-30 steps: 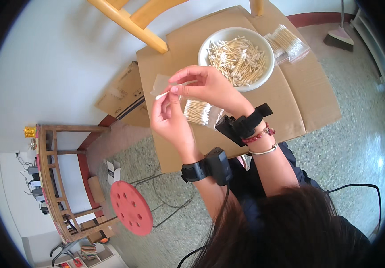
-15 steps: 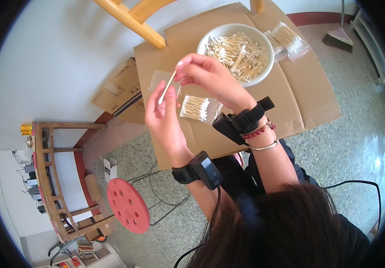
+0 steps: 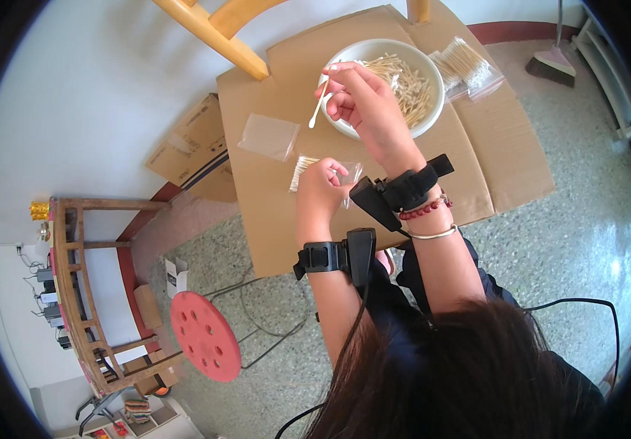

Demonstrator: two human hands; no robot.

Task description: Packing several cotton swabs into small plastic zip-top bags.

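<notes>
Swab [image 3: 318, 106] sits pinched in the right hand [image 3: 370, 102] near the left rim of the bowl [image 3: 438, 99], where many loose swabs [image 3: 418, 102] remain unbagged; the left hand [image 3: 320, 192] curls over a swab bundle [image 3: 298, 176], grip unclear, one far-right bag [image 3: 485, 88] appears filled, and the left flat bag [image 3: 269, 136] appears unfilled.

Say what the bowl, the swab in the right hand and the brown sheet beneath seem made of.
Bowl: probably plastic, smooth and whitish with an even rim; ceramic possible.
Swab: likely wood or bamboo, from its tan stick, with a white, cotton-like tip.
Brown sheet: apparently cardboard, matt, with straight creases.
</notes>
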